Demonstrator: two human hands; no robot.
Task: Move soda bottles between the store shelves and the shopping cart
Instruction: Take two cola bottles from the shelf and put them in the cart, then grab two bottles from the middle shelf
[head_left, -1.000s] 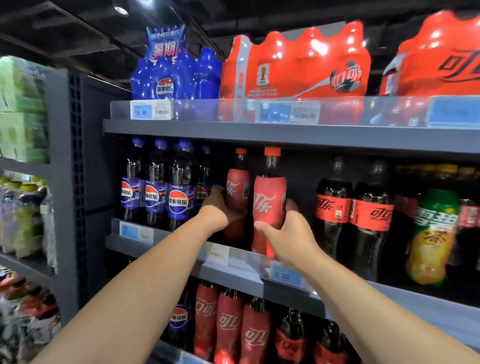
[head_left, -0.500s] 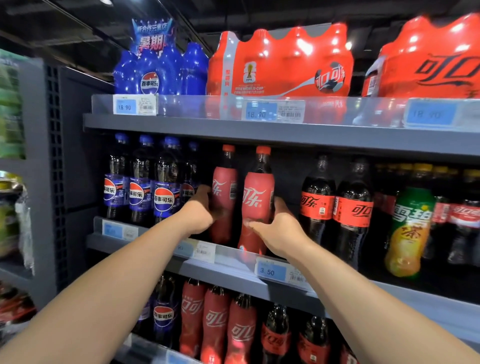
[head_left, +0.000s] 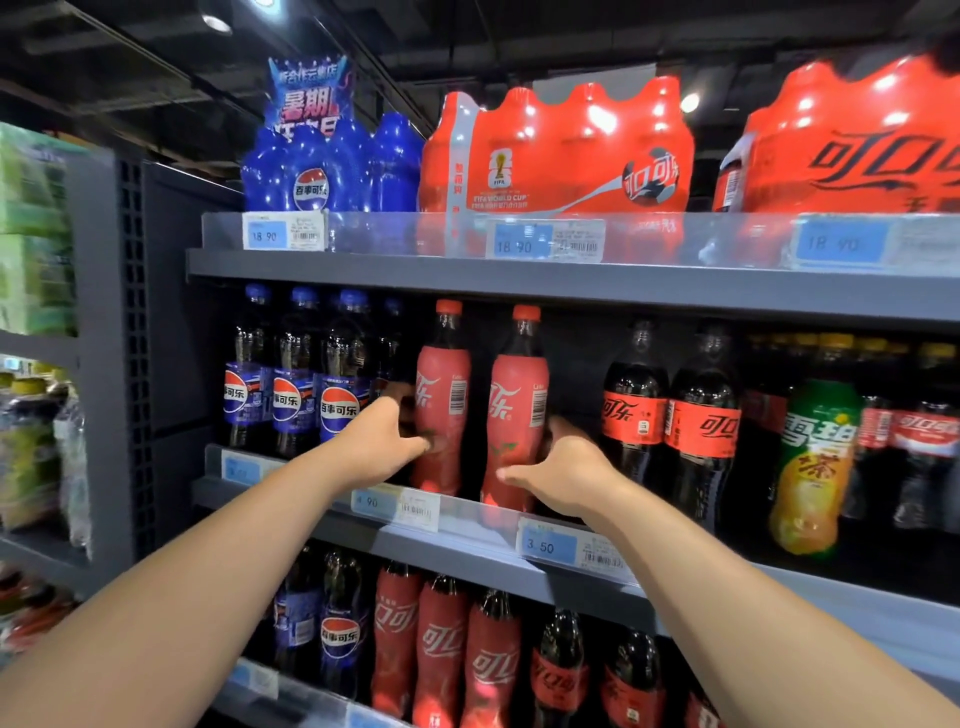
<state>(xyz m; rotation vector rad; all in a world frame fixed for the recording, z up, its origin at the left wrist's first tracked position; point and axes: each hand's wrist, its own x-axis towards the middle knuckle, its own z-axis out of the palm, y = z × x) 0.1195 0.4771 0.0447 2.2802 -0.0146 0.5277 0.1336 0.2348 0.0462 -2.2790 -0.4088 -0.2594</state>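
Two red-wrapped cola bottles with red caps stand side by side on the middle shelf. My left hand holds the left red bottle low down, thumb across its front and fingers round its left side. My right hand wraps the lower part of the right red bottle, thumb on the front and fingers behind its right side. Both bottles are upright, with their bases hidden behind the shelf's clear lip.
Blue-labelled Pepsi bottles stand left of my hands, black-capped cola bottles and a green-yellow tea bottle to the right. Shrink-wrapped multipacks fill the top shelf. More cola bottles line the shelf below.
The right red bottle has gone back into the shelf and stands level with the left one. My right hand has slid lower on it. The view has shifted slightly.
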